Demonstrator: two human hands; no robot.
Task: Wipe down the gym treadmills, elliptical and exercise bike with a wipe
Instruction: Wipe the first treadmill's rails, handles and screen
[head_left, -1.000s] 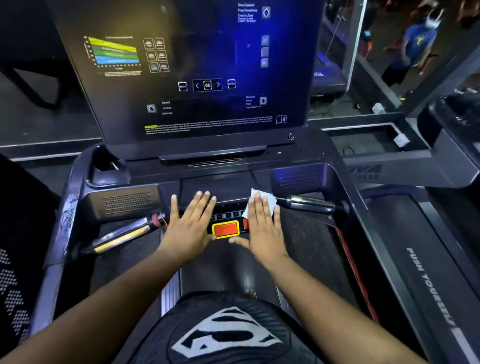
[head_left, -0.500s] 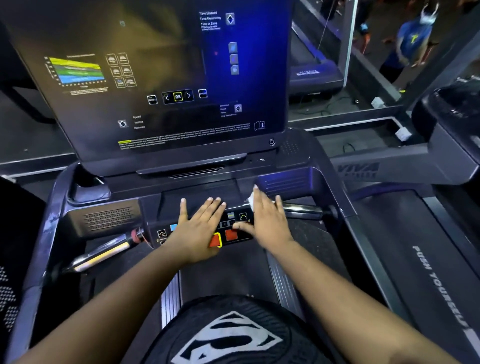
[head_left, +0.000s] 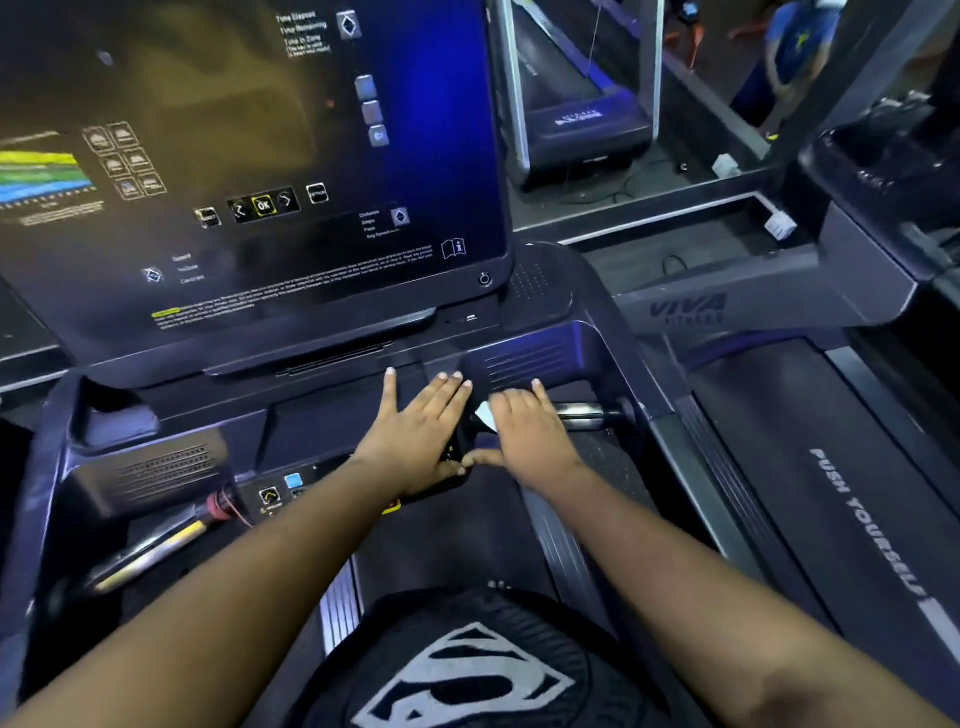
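Early in task: right hand (head_left: 530, 436) presses wipe (head_left: 485, 415) flat-fingered on first treadmill console (head_left: 322, 415) beside right grip, left hand (head_left: 415, 431) flat, empty; neighbouring treadmill (head_left: 831, 467), elliptical, bike remain.

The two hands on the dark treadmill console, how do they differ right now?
The left hand lies bare on the dark treadmill console, while the right hand presses a white wipe beneath it. The left hand's fingers are spread wide; the right hand's lie closer together. The left hand sits mid-console; the right is by the metal grip bar. Both lie flat, palms down, thumbs nearly meeting.
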